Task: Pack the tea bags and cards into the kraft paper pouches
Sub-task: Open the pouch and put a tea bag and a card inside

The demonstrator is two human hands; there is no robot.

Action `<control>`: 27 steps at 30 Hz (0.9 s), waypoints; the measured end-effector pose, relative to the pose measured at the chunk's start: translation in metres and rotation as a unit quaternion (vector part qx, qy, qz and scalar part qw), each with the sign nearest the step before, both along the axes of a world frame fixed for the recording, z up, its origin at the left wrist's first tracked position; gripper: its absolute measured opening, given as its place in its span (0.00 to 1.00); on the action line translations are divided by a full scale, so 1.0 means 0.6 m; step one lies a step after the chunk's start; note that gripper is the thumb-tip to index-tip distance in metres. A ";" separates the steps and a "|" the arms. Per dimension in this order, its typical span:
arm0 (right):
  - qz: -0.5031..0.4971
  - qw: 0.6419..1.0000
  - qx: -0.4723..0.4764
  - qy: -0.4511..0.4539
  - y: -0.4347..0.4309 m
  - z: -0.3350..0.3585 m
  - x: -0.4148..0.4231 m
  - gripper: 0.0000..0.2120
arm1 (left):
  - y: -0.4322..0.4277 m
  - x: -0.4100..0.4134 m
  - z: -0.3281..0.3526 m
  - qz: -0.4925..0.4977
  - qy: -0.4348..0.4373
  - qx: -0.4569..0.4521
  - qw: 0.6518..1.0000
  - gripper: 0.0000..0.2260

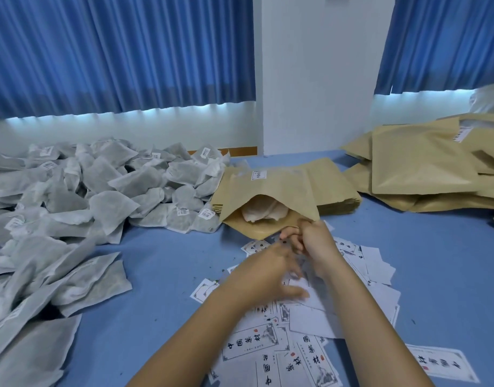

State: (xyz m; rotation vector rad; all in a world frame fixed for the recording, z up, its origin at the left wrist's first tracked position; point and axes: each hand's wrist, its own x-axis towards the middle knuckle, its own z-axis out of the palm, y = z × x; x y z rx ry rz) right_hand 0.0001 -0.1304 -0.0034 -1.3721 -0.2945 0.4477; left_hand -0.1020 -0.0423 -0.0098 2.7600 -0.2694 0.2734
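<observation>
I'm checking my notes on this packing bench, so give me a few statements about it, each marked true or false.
1. The open pouch already has a tea bag in it. True.
2. The tea bag pile lies to the person's right. False: it lies to the left, and the stacked pouches are on the right.
3. The right hand is at the open pouch's mouth. True.
4. The cards sit in one neat deck. False: they lie scattered and overlapping on the table.
5. The left hand is over the cards. True.
</observation>
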 end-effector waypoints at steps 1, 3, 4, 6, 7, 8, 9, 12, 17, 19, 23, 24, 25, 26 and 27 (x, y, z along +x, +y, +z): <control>0.005 1.000 0.003 0.004 -0.001 -0.001 0.000 0.12 | 0.000 0.000 -0.011 0.003 0.071 0.032 0.997 0.19; 0.002 1.000 0.001 0.008 -0.005 -0.003 0.003 0.12 | 0.001 0.008 -0.024 0.007 0.110 0.030 0.993 0.24; -0.005 1.000 -0.002 0.010 -0.008 -0.003 0.005 0.12 | -0.002 0.011 -0.024 0.014 0.100 0.000 0.995 0.23; -0.018 1.000 -0.006 0.016 -0.012 -0.003 0.010 0.13 | -0.006 0.018 -0.022 0.021 0.088 -0.041 0.995 0.18; -0.020 1.000 -0.006 0.020 -0.013 -0.004 0.012 0.12 | -0.007 0.019 -0.022 0.019 0.088 -0.053 0.995 0.15; -0.021 0.999 -0.005 0.025 -0.015 -0.004 0.013 0.12 | -0.006 0.019 -0.021 0.016 0.086 -0.061 0.994 0.12; -0.020 0.999 -0.002 0.032 -0.015 -0.004 0.016 0.11 | -0.003 0.015 -0.016 0.016 0.078 -0.070 0.994 0.09; -0.035 0.998 0.007 0.046 -0.016 -0.006 0.020 0.11 | 0.023 0.003 0.004 0.075 -0.112 -0.083 0.987 0.07; -0.042 0.999 -0.007 0.029 -0.007 -0.006 0.011 0.16 | 0.037 0.021 0.033 0.206 -0.366 0.093 0.903 0.17; -0.041 0.999 -0.009 0.026 -0.006 -0.004 0.008 0.16 | 0.027 0.037 0.030 0.253 -0.266 0.204 0.908 0.18; -0.022 0.999 -0.013 0.021 -0.007 0.001 -0.003 0.14 | 0.012 0.066 0.046 0.320 -0.104 0.289 0.896 0.08; -0.016 1.000 -0.017 0.018 -0.007 0.003 -0.005 0.14 | 0.015 0.078 0.050 0.322 -0.073 0.275 0.903 0.04; -0.011 1.000 -0.022 0.015 -0.008 0.004 -0.006 0.14 | 0.019 0.092 0.056 0.327 -0.051 0.245 0.911 0.05; -0.004 1.000 -0.028 0.013 -0.009 0.006 -0.006 0.13 | 0.022 0.105 0.065 0.327 -0.062 0.202 0.921 0.06; 0.007 0.999 -0.031 0.011 -0.010 0.008 -0.007 0.12 | 0.027 0.118 0.077 0.332 -0.067 0.171 0.925 0.07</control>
